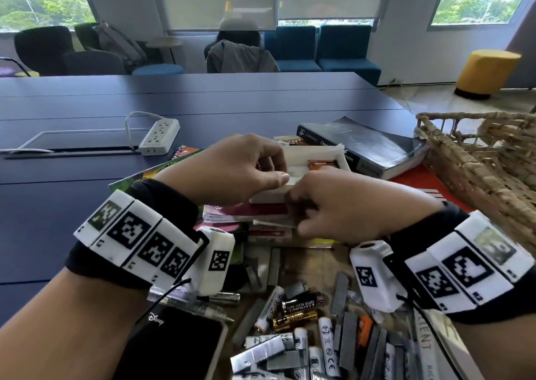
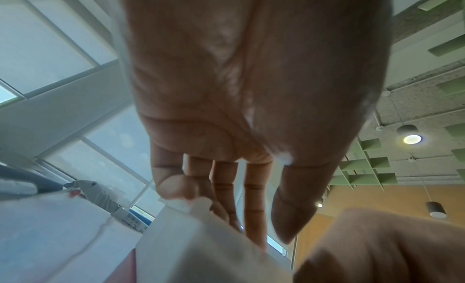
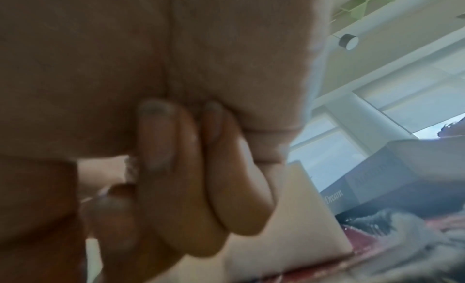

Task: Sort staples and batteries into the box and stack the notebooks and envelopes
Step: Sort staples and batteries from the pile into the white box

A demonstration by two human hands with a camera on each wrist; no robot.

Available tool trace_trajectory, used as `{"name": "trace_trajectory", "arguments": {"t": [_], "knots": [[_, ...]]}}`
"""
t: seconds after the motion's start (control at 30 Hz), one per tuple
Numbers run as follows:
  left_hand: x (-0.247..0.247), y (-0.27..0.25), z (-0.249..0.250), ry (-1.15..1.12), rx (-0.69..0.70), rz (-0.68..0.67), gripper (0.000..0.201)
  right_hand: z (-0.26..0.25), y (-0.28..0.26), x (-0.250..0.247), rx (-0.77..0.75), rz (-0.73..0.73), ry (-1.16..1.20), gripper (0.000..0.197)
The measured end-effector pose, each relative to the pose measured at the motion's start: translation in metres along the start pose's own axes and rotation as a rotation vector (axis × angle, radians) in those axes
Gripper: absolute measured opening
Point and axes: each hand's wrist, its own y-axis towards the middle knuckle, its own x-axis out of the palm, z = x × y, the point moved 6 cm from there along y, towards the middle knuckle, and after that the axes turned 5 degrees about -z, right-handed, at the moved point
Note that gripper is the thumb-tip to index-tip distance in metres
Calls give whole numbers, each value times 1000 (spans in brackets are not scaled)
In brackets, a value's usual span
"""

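Observation:
A white box (image 1: 316, 155) sits on a stack of notebooks (image 1: 246, 214), with an orange battery (image 1: 322, 164) inside it. My left hand (image 1: 246, 168) grips the box's left rim, thumb along the near edge; the left wrist view shows its fingers (image 2: 226, 187) over the box corner (image 2: 191, 243). My right hand (image 1: 333, 205) is curled tight at the box's near right corner and pinches its front edge. In the right wrist view its fingers (image 3: 176, 178) are folded beside the box wall (image 3: 302, 217). Loose batteries (image 1: 298, 307) and grey staple strips (image 1: 345, 339) lie in a heap near me.
A black Disney notebook (image 1: 174, 345) lies at the near left. A thick dark book (image 1: 365, 144) sits behind the box, with a wicker basket (image 1: 478, 162) at the right. A white power strip (image 1: 158, 136) rests on the dark blue table (image 1: 72, 205).

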Motion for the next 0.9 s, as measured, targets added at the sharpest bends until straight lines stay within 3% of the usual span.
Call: {"name": "trace_trajectory", "arguments": {"t": [0.17, 0.37, 0.63, 0.73, 0.9], "knots": [[-11, 0, 2, -87, 32, 77, 20, 10, -4, -23, -27, 225, 201, 16], [-19, 0, 3, -192, 99, 171, 22, 26, -12, -47, 40, 649, 156, 13], [-29, 2, -21, -414, 27, 449, 34, 52, -17, -50, 89, 822, 379, 7], [-20, 5, -31, -445, -8, 446, 29, 62, -18, -51, 115, 869, 398, 9], [-13, 7, -35, -321, -32, 436, 8, 73, -11, -42, 196, 784, 373, 13]]}}
